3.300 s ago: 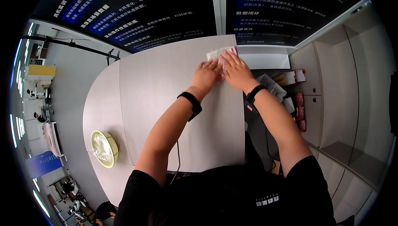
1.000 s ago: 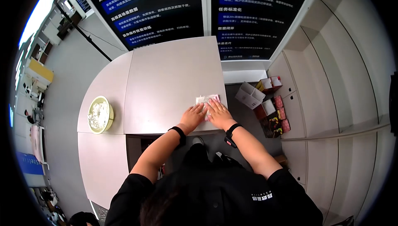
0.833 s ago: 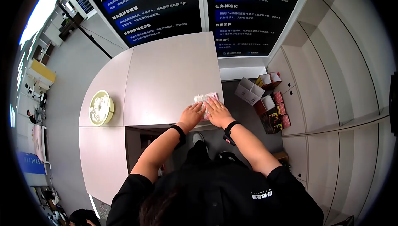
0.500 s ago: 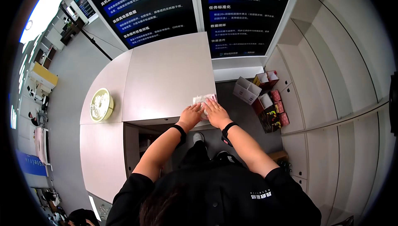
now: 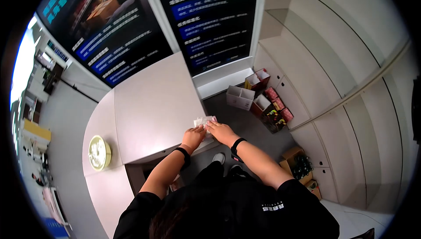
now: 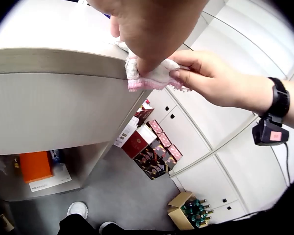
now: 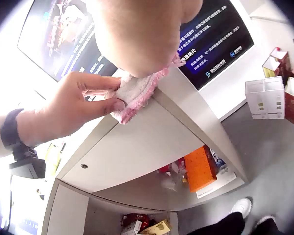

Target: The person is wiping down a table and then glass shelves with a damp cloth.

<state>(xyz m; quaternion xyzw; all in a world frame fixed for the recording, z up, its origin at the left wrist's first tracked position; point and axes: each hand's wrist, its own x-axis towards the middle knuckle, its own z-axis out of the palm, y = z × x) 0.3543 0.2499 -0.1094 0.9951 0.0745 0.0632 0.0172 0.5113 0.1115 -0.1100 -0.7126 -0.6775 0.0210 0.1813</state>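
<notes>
A white cloth with a frayed pink border lies at the near right corner of the pale table, its pink edge hanging over the side in both wrist views. My left hand pinches the cloth between thumb and fingers, as the right wrist view shows. Opposite it, my right hand pinches the other side, thumb on top of the white fabric in the left wrist view. Each wrist view has its own hand's fingers partly hidden behind the palm.
A yellow-green basin holding clear plastic stands at the table's left. On the floor to the right are a white divided box, red boxes and a carton of bottles. Cabinets line the right; an open shelf sits under the table.
Both hands came from the far end of the table to the near edge with the cloth. Their fingers lay flat on it and now pinch it. The head view has turned right.
</notes>
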